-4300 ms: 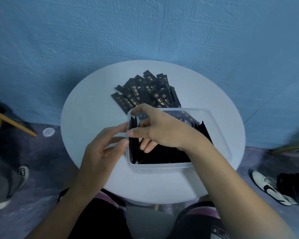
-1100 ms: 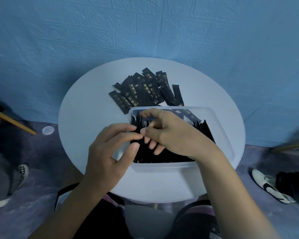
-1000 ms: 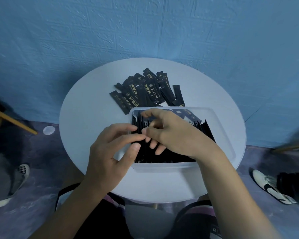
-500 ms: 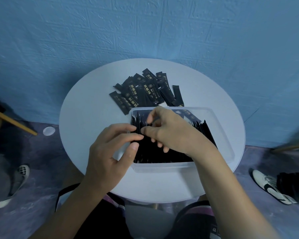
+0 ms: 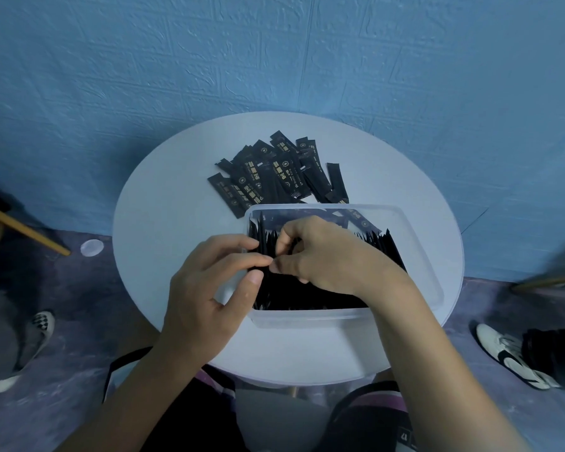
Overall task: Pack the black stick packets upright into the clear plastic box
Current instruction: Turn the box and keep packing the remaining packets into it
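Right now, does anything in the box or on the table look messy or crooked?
Yes. In the clear box, the black packets at the right end lean sideways instead of standing straight. More packets lie in a jumbled pile on the table behind the box.

Bare forearms (image 5: 437, 360), black shorts (image 5: 180, 422), purple-striped hems (image 5: 374, 399)

The round white table (image 5: 163, 223) bears a loose heap of black stick packets (image 5: 274, 174) at its far side. Just nearer sits a clear plastic box (image 5: 307, 319), its far wall seemingly touching them.
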